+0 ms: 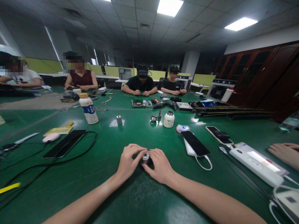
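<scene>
1. The left hand comes in from the lower left, its wrist bent, thumb and forefinger narrowed against a metal cylinder.
2. The right hand meets it from the other side, palm turned inward, fingers curved and thumb at the cylinder's lower near side; together the hands hold it between them.
3. Both forearms spread apart toward the viewer, forming a wide V with the cylinder at its tip.
4. The metal cylinder stands roughly upright, long axis close to vertical, its end face with small holes turned up. Whether its base touches the worktop, I cannot tell.
5. Green surface stretches between the forearms and ahead of the hands, as far as a second cylinder, upright, ahead and slightly left.
6. Ahead and right stands a small open bottle.
7. Room to the left runs to a looping black cable; to the right, to a phone on a white power bank.
8. Far right, another person's hand rests on the worktop.
</scene>
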`<state>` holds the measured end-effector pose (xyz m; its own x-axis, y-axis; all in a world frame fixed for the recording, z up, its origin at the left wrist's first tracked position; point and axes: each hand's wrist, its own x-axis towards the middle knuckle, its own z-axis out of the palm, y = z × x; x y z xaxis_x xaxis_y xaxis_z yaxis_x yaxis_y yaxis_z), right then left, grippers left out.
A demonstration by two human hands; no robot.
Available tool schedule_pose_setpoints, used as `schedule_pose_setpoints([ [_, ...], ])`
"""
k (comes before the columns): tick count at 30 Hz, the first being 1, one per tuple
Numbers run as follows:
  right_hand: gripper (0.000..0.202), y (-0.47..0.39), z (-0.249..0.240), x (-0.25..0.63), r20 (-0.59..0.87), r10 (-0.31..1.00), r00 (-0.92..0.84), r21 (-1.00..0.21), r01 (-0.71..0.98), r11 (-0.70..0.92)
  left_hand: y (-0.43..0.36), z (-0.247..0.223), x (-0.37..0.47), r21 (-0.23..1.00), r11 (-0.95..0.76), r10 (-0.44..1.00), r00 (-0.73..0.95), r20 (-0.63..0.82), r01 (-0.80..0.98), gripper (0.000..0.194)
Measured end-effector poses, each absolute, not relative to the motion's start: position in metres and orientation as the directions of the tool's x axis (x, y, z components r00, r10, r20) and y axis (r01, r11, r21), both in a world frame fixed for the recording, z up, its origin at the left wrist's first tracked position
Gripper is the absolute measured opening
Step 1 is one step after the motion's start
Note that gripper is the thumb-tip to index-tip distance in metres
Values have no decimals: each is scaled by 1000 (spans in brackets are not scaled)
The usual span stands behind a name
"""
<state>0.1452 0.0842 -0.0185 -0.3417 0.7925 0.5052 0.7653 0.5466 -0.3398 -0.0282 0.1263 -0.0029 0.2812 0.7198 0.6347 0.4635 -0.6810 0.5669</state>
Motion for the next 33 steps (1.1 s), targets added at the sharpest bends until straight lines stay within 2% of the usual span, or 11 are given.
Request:
schedule_pose_setpoints([
  [6, 27, 84, -19, 144, 515, 784, -346, -323, 769, 551, 120, -2, -26, 532, -727, 676, 322, 663, 434, 18],
  [17, 29, 86, -18, 147, 522, 771, -365, -274, 784, 557, 118, 1, -26, 412, -784, 595, 373, 712, 464, 14],
  [26, 30, 88, -13, 150, 514, 759, -399, -241, 782, 575, 112, 4, -22, 420, -772, 601, 330, 728, 477, 15],
  [33, 31, 89, -17, 151, 511, 758, -407, -228, 786, 575, 108, 12, -22, 529, -710, 685, 284, 670, 464, 27],
])
